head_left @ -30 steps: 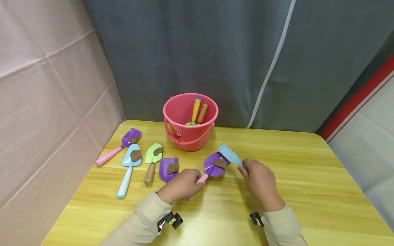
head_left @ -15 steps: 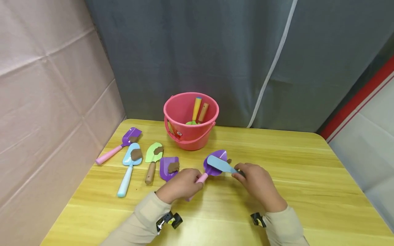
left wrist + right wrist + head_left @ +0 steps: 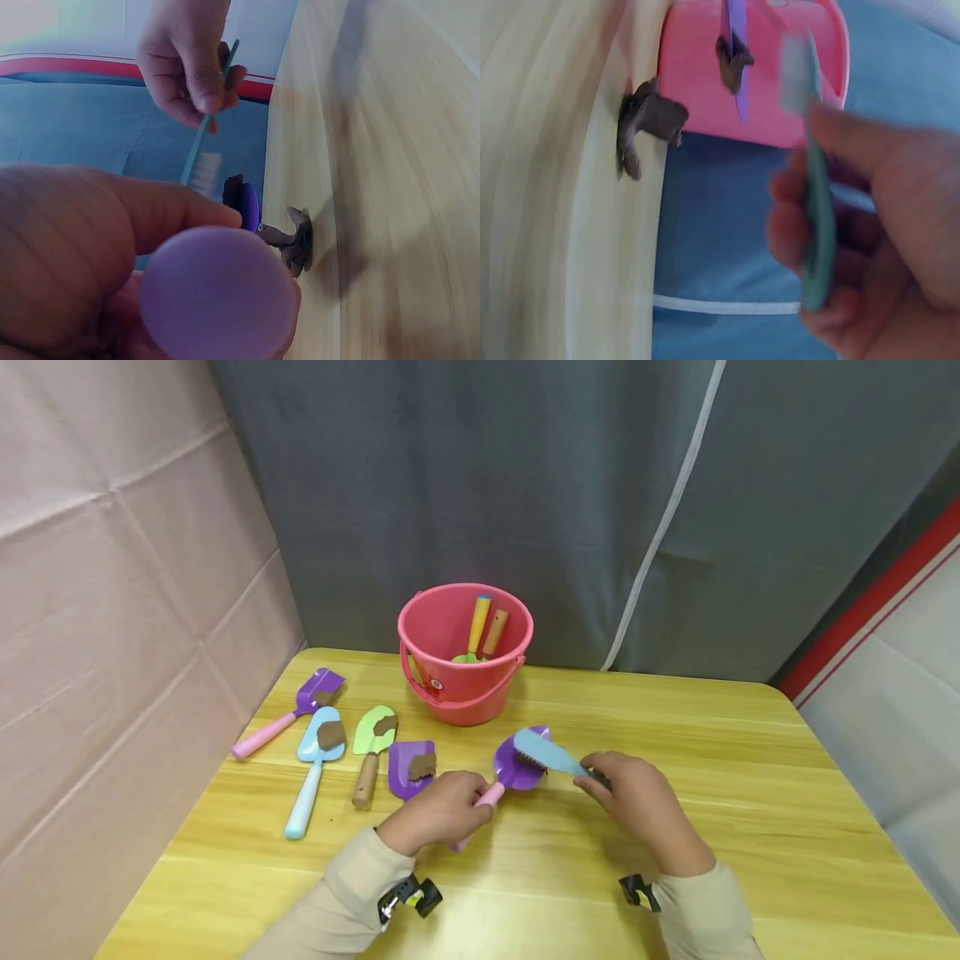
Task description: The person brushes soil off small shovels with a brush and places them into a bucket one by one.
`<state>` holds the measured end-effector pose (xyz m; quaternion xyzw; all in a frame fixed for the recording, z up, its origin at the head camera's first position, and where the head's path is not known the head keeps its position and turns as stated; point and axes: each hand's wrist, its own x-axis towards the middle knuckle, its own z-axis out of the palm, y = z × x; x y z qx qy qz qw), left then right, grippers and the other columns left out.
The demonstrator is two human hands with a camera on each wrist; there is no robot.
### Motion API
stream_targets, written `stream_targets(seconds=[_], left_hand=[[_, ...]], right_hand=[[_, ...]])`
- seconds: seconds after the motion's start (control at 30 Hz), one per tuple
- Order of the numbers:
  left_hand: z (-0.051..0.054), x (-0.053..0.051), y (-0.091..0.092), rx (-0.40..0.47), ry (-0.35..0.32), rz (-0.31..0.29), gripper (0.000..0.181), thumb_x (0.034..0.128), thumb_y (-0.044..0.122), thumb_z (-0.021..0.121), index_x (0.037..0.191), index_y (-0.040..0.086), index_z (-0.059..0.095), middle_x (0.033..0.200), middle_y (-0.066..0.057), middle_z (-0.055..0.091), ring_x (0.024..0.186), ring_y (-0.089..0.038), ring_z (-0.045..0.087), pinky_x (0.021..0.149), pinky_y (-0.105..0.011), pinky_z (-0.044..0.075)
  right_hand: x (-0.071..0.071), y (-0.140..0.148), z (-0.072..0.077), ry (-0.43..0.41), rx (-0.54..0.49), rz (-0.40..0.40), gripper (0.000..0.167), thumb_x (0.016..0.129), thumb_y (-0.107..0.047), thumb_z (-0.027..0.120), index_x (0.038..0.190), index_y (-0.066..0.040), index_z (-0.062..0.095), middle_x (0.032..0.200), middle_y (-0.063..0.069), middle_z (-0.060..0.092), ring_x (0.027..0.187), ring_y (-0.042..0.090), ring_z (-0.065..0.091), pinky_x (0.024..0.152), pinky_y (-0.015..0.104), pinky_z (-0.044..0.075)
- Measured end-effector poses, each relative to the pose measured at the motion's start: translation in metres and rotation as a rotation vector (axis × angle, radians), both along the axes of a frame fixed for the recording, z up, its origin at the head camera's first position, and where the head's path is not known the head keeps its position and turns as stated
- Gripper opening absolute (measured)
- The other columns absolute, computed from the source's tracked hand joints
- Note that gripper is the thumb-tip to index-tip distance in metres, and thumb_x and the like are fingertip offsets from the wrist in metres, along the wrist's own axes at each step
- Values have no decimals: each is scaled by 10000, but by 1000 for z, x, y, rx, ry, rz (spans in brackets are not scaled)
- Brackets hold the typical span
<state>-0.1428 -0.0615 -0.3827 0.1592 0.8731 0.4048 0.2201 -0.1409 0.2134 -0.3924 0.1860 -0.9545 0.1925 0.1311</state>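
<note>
My left hand (image 3: pixel 442 810) grips the pink handle of a purple toy shovel (image 3: pixel 504 770), raised above the table. In the left wrist view the handle's rounded end (image 3: pixel 217 296) faces the camera. My right hand (image 3: pixel 645 806) pinches a light-blue brush (image 3: pixel 543 750) by its handle, over the shovel's blade. Its pale bristles (image 3: pixel 795 75) show in the right wrist view, apart from the blade there. A brown clay-like lump (image 3: pixel 733 64) clings to the blade's edge. Another brown lump (image 3: pixel 656 116) rests on the table beneath; the brush and shovel mostly hide both from above.
A pink bucket (image 3: pixel 465 693) holding a yellow-handled tool and a wooden-handled one stands at the back. Left of my hands lie a blue shovel (image 3: pixel 307 793), a green shovel (image 3: pixel 367 747) and purple shovels (image 3: pixel 405 760), each with a brown piece on it. A dark curtain (image 3: pixel 525 485) hangs behind.
The brush has swept left from the blade's right edge across the blade, then shifted slightly back right. The left hand and shovel have stayed nearly still.
</note>
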Motion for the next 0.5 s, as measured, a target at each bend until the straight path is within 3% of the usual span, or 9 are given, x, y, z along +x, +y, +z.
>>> stream_targets(seconds=[0.07, 0.13, 0.5], left_hand=[[0, 0, 1, -3, 8, -1, 166, 953, 109, 615, 1065, -12, 629, 739, -62, 585, 461, -140, 564, 408, -256, 467], [1, 0, 1, -7, 14, -5, 162, 955, 108, 612, 1059, -14, 632, 744, -58, 584, 462, -137, 565, 412, -263, 478], [4, 1, 0, -10, 16, -36, 210, 963, 110, 594, 1107, -36, 639, 742, -48, 592, 454, -123, 545, 404, -260, 471]], right_hand=[[1, -3, -1, -16, 21, 61, 147, 848, -207, 797, 947, -130, 721, 816, -74, 661, 633, 50, 512, 583, 295, 463], [2, -6, -1, -32, 33, 73, 152, 833, -207, 809, 941, -142, 726, 811, -88, 657, 639, 40, 512, 592, 289, 467], [-4, -4, -6, 45, 4, -89, 154, 867, -190, 782, 974, -89, 739, 800, 21, 681, 639, 162, 592, 573, 395, 499]])
